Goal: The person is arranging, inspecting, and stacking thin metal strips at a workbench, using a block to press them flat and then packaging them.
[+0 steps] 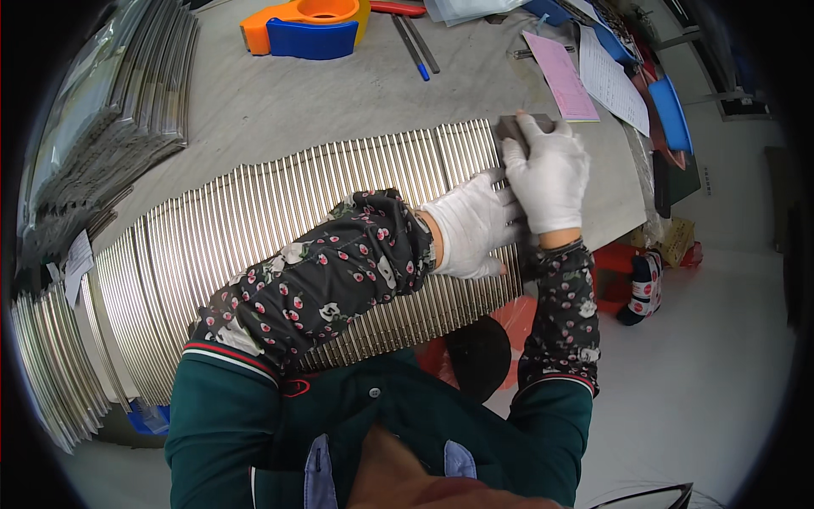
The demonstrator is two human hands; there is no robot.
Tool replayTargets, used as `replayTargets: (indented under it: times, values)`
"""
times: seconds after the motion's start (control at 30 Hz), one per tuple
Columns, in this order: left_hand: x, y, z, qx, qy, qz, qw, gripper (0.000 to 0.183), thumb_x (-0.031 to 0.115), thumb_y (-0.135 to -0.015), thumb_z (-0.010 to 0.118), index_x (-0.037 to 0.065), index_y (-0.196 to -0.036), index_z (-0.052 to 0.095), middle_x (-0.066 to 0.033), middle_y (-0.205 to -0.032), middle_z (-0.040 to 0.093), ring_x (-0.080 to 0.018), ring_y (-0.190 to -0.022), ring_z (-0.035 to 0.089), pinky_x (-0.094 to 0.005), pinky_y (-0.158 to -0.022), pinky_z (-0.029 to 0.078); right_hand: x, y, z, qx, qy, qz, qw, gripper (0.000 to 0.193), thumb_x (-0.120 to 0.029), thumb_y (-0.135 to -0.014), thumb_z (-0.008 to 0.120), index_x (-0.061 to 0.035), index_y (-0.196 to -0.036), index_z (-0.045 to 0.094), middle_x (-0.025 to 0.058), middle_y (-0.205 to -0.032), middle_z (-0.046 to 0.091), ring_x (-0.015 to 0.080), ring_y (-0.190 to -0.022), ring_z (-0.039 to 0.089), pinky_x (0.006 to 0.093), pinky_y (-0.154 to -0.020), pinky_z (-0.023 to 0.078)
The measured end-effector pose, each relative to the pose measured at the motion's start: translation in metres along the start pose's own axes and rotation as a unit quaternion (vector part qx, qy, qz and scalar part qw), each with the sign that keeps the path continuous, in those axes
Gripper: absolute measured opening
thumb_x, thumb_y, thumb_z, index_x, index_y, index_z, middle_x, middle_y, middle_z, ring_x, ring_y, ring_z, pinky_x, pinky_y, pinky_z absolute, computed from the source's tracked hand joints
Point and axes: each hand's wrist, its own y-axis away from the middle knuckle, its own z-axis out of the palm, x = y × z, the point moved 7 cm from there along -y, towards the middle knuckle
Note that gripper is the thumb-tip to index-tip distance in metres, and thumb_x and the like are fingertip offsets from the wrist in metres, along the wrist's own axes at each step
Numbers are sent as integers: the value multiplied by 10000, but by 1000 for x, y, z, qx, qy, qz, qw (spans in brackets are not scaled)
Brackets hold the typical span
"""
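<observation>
A long row of thin, shiny metal rods [280,204] lies side by side across the table. My left hand [475,225], in a white glove with bare fingertips, rests over the right end of the row. Its fingers are spread toward a dark grey block [509,129], and some fingertips are blurred. At the far part of that block is my right hand [547,178], gloved the same way, with its fingers bent over the block's top. The block stands along the last rods; my hands hide much of its length.
Stacks of bagged flat metal pieces [127,85] stand at the left. At the back lie an orange and blue tape dispenser [312,36], pens [411,51], a pink slip [561,76] and a written sheet [610,81]. Blue bins [670,114] line the right edge.
</observation>
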Motion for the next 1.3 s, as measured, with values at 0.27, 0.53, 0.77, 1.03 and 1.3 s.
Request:
replayTargets:
  times: [0.27, 0.53, 0.77, 1.03, 1.3]
  values:
    - [0, -4, 10, -95, 10, -23, 995, 644, 538, -847, 575, 82, -1302, 566, -140, -1371, 505, -263, -1311, 430, -487, -1129, 243, 41, 6, 23, 17, -45, -5, 999, 392, -308, -806, 658, -169, -1171, 680, 207, -1021, 632, 360, -936, 612, 462, -835, 491]
    - [-5, -4, 12, -135, 1, -45, 990, 668, 528, -846, 585, 102, -1357, 532, -125, -1413, 470, -249, -1331, 411, -492, -1144, 222, 94, 31, 56, 106, -16, 76, 991, 542, -378, -809, 695, -129, -1281, 599, 307, -1313, 477, 449, -1177, 512, 479, -961, 454]
    - [23, 10, 10, -109, -48, -33, 992, 656, 540, -867, 557, 118, -1368, 524, -126, -1459, 423, -248, -1388, 339, -488, -1157, 182, 104, 25, 67, 153, -83, 43, 984, 581, -340, -813, 705, -49, -1298, 569, 317, -1352, 434, 452, -1230, 449, 484, -1039, 384]
    - [98, 103, -21, -108, 171, 140, 969, 526, 272, -811, 627, 23, -1264, 528, -201, -1340, 493, -336, -1315, 418, -527, -1103, 288, 102, 29, 46, 268, -121, -29, 955, 438, -251, -829, 695, -24, -1195, 617, 251, -1268, 532, 390, -1126, 536, 445, -949, 451]
    - [11, 190, -115, 3, -17, -152, 988, 502, 303, -936, 542, 27, -1348, 459, -183, -1358, 500, -398, -1262, 478, -504, -1044, 377, 76, 99, 55, 14, -531, 37, 846, 113, -11, -842, 657, -10, -954, 668, 82, -868, 655, 175, -798, 642, 292, -738, 508]
